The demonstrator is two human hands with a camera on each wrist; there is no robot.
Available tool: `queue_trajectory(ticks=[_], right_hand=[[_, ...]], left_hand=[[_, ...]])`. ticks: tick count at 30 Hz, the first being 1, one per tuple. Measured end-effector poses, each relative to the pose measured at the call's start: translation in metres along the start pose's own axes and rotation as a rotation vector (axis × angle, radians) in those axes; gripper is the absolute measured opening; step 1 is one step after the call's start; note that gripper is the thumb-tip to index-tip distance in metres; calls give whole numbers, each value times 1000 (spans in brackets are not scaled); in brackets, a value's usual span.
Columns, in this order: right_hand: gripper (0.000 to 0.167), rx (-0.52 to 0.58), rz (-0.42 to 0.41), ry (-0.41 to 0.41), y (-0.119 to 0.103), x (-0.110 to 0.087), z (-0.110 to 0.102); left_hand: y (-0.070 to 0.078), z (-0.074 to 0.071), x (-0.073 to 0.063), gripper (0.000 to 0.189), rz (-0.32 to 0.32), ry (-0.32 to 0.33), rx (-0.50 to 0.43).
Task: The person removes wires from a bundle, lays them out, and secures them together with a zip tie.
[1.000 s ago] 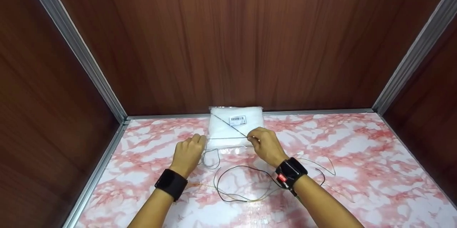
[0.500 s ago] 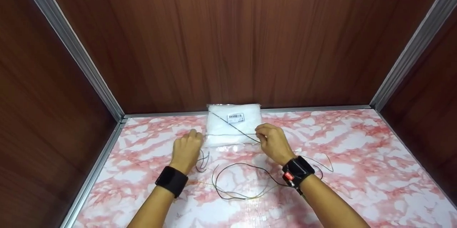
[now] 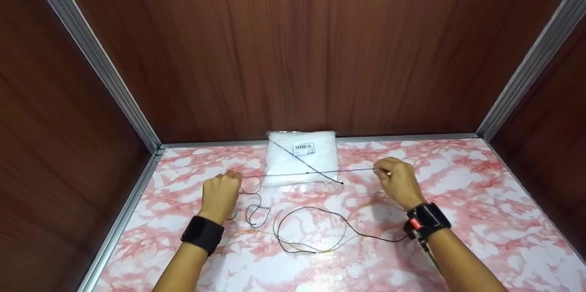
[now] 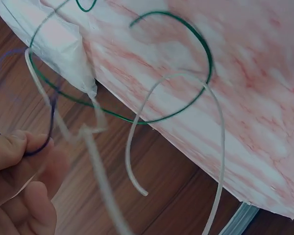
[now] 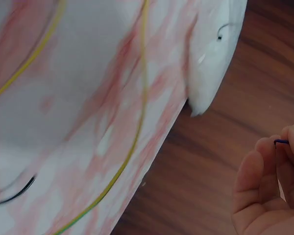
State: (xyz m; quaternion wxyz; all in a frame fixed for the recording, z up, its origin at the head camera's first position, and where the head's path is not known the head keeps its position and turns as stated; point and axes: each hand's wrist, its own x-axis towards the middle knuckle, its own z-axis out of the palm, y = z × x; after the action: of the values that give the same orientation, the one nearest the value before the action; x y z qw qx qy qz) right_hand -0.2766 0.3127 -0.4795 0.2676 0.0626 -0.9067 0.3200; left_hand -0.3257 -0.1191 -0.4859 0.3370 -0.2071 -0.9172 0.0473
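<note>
A thin blue wire [image 3: 357, 170] runs taut and nearly level between both hands, passing in front of a white plastic-wrapped package [image 3: 277, 166] with a barcode label. My left hand [image 3: 222, 193] pinches the wire's left part; in the left wrist view the thumb and a finger hold a bent length of blue wire [image 4: 51, 120]. Green wire [image 4: 209, 63] and whitish wire [image 4: 223, 137] dangle beside that hand. On the right, my right hand [image 3: 398, 182] pinches the other end between thumb and fingertips. A black wire [image 3: 293, 155] slants across the package, its tip past the lower right corner.
Looped black wire [image 3: 343, 219] and thin yellow wire [image 5: 143, 93] spread over the pink-and-white marbled tabletop [image 3: 476, 200]. Curly wire [image 3: 261, 207] lies beside the left hand. Brown wood-grain panels [image 3: 293, 54] with metal rails [image 3: 114, 86] enclose the table at the back and sides.
My right hand has moved right, away from the package, and the left hand slightly left, lengthening the taut wire between them. The slanting black wire's tip, earlier at the right fingertips, now stands apart from them.
</note>
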Motion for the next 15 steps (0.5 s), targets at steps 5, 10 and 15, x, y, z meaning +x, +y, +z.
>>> queue_trajectory(ticks=[5, 10, 15], right_hand=[[11, -50, 32, 30, 23, -7, -22], [11, -79, 76, 52, 35, -12, -35], [9, -108, 112, 45, 46, -19, -48]], left_hand=[[0, -1, -1, 9, 7, 13, -10], [4, -1, 4, 8, 26, 47, -19], [6, -3, 2, 13, 45, 53, -33]])
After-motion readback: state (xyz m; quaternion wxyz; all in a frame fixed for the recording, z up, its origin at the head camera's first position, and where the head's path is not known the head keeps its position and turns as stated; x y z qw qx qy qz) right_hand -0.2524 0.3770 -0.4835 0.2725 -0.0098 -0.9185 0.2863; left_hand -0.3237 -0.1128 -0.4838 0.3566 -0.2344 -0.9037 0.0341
